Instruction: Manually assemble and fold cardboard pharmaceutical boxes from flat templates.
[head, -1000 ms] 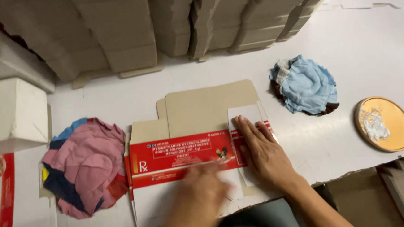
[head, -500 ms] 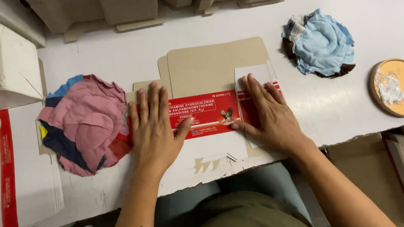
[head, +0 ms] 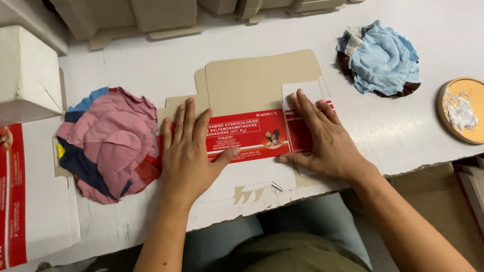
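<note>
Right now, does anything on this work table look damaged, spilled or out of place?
Nothing looks spilled. The table's near edge is worn and chipped below the flat carton that the left hand and right hand press. The white paste sits inside its round orange dish.

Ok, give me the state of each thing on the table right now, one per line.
Left hand: flat, fingers spread, pressing the carton.
Right hand: flat, pressing the carton's right end.
Red-and-white carton blank: unfolded, lying flat, one panel folded over.
Pink rag bundle: crumpled, left of the hands.
Blue rag bundle: crumpled, untouched.
Round orange dish: open, white paste smeared inside.
White box: assembled, closed.
</note>
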